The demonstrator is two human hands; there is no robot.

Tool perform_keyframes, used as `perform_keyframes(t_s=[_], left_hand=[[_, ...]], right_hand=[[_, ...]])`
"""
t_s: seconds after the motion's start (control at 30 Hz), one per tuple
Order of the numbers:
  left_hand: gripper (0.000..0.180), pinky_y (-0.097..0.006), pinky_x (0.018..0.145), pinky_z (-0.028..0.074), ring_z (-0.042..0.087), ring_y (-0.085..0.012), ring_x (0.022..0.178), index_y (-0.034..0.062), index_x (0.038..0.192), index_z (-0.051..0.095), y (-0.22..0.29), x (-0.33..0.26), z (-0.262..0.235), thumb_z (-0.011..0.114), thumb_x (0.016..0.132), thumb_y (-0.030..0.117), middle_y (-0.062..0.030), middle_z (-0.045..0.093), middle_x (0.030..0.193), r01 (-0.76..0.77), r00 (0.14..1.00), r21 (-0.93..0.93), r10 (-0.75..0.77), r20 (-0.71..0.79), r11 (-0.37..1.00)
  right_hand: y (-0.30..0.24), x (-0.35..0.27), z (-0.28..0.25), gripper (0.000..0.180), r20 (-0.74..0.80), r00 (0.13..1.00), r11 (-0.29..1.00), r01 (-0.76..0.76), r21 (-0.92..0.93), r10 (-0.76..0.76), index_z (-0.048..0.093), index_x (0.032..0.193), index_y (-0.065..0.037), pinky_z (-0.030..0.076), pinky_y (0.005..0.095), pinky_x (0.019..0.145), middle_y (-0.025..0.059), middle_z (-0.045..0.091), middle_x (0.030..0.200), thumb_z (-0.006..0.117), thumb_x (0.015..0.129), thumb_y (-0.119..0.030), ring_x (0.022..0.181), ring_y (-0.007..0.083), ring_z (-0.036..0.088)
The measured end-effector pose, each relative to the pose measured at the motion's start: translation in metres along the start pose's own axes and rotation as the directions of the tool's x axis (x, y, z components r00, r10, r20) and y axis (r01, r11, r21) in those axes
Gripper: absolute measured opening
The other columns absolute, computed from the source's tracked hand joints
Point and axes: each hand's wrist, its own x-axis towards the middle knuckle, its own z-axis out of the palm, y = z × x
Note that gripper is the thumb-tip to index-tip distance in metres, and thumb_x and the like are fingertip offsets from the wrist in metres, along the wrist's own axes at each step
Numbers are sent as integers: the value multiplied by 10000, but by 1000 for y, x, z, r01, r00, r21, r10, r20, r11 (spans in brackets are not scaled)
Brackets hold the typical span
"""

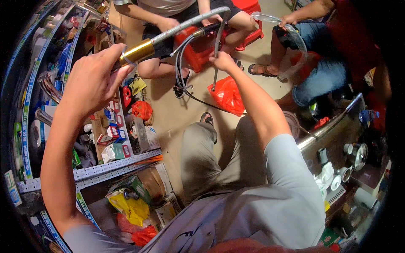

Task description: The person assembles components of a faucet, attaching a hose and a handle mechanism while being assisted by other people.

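Observation:
My left hand (95, 76), raised at the left, is wrapped round the lower end of a gold-coloured metal cylinder (141, 50). From its far end a grey braided hose (190, 22) arches across to the right, then bends down. My right hand (222, 61) is closed round the hanging part of this hose, whose end dangles above a red plastic bag (228, 97). Behind the hose, a black-handled piece (207, 30) with a brass collar and looped thin grey hoses (180, 63) is close to another person's hand (213, 19). My left palm hides what lies inside it.
Shelves with boxes (113, 134) and fittings line the left side. One person sits opposite me; another at the right holds a clear hose (300, 42). Red stools (249, 31) stand beyond. A cluttered counter (316, 141) is at my right. A yellow bag (133, 208) lies low left.

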Motion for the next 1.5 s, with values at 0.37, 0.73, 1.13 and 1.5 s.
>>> perform_keyframes(t_s=[0.37,0.73,1.13,1.5], left_hand=[[373,-374,846,530,709,-329,946,12,1308,571,68,-28,-53,646,944,51,-233,704,1062,2,998,-120,-9,-58,993],[386,-312,889,510,650,-183,954,21,1382,548,95,-39,-54,594,1003,79,-133,698,1046,-84,987,-105,68,-145,991],[328,-310,807,508,655,-210,869,-11,1298,567,142,-23,-30,595,976,47,-189,672,987,-216,970,-341,160,-184,915],[355,-309,851,482,601,-172,920,-21,1357,544,145,-36,-51,548,1028,112,-141,658,1041,-59,997,-249,46,-58,967]], right_hand=[[-30,-142,-127,238,-142,989,996,38,-86,-50,712,1037,-41,592,463,752,230,729,898,622,947,-241,782,351,742],[30,-242,-197,314,-222,947,964,191,-186,-231,722,1071,-58,545,474,875,205,738,955,633,930,-325,973,361,717],[149,-238,-147,243,-365,930,997,-32,69,55,679,1001,-41,573,439,738,217,720,877,631,926,-268,766,312,746],[171,-199,-96,239,-254,960,983,81,-165,-122,681,940,-39,541,472,771,216,697,878,649,887,-270,852,406,683]])
